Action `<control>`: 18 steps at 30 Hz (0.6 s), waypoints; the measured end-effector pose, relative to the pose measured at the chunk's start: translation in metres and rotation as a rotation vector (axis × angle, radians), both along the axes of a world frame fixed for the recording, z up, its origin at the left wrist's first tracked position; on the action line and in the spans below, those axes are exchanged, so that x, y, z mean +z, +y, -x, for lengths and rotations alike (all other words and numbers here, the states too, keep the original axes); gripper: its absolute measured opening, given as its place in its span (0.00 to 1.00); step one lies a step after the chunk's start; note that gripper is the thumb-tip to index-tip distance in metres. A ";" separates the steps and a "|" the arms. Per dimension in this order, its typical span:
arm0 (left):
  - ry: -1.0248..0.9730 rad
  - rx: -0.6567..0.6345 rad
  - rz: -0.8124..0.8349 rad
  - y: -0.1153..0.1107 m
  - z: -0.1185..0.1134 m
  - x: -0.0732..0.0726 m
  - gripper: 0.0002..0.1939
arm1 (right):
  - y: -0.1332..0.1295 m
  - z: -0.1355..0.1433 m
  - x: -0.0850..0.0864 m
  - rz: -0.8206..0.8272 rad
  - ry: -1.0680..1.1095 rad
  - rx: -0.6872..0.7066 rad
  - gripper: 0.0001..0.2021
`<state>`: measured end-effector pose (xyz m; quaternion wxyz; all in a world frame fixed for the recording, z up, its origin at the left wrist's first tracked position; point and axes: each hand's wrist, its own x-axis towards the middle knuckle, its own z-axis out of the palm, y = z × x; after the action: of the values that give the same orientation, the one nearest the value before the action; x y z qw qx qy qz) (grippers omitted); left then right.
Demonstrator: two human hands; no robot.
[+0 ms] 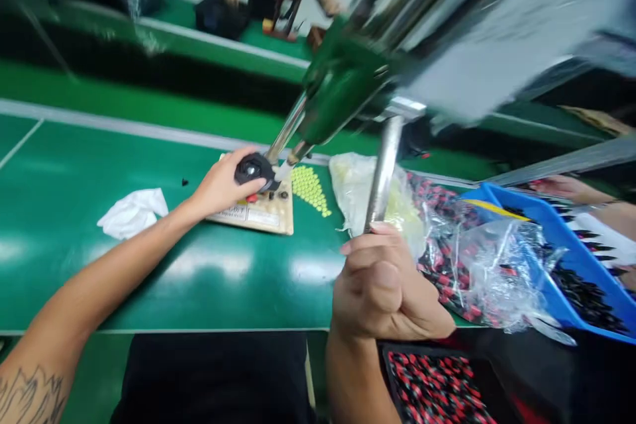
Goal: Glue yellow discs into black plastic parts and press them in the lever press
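In the head view, a black, rounded part with a glossy centre is being held over a beige board, its narrow end lying near the pale tip of a green press. It is being pinched between the thumb and curled fingers of the left hand, the arm being stretched forward. A metal lever is being gripped by the right hand, closed in a fist.

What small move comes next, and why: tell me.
Probably a gentle pull of the right hand on the metal lever: its fingers already wrap the lever, and the left hand holds the black part close by the pale tip of the green press.
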<state>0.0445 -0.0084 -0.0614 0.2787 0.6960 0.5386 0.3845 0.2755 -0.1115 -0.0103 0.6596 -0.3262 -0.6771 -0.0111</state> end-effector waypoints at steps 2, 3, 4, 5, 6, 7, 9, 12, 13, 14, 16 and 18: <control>-0.005 0.010 0.013 0.003 0.003 -0.002 0.38 | -0.001 0.005 0.030 -0.072 0.010 0.037 0.20; -0.018 0.011 0.013 0.005 0.005 -0.002 0.38 | -0.002 0.006 0.045 -0.083 0.017 0.059 0.18; -0.040 0.008 0.016 0.006 0.006 -0.002 0.39 | -0.004 0.005 0.059 -0.106 0.033 0.066 0.15; -0.070 0.001 0.028 0.008 0.007 -0.001 0.39 | -0.006 0.004 0.070 -0.130 0.045 0.067 0.12; -0.111 -0.005 0.051 0.009 0.008 0.001 0.39 | -0.009 0.002 0.076 -0.150 0.049 0.058 0.09; -0.165 -0.005 0.084 0.009 0.008 0.003 0.39 | -0.012 0.000 0.076 -0.162 0.044 0.040 0.06; -0.293 0.018 0.155 0.009 0.008 0.008 0.38 | -0.019 -0.002 0.058 -0.156 0.042 -0.016 0.10; -0.430 0.088 0.187 0.005 0.018 0.017 0.37 | -0.031 -0.003 -0.008 -0.089 0.162 -0.104 0.22; -0.451 0.125 0.185 0.005 0.026 0.020 0.36 | -0.035 -0.004 -0.034 0.006 0.167 -0.098 0.20; -0.467 0.157 0.178 0.005 0.036 0.024 0.36 | -0.039 -0.006 -0.060 0.155 0.112 -0.074 0.16; -0.484 0.261 0.143 0.014 0.058 0.036 0.35 | -0.048 -0.008 -0.103 0.363 -0.034 -0.027 0.09; -0.423 0.337 0.070 0.034 0.076 0.052 0.31 | -0.058 -0.008 -0.130 0.432 -0.139 0.019 0.08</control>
<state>-0.0319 0.0255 -0.0093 0.3411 0.4905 0.5896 0.5436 0.2839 -0.1696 -0.1407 0.5263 -0.4521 -0.7104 0.1180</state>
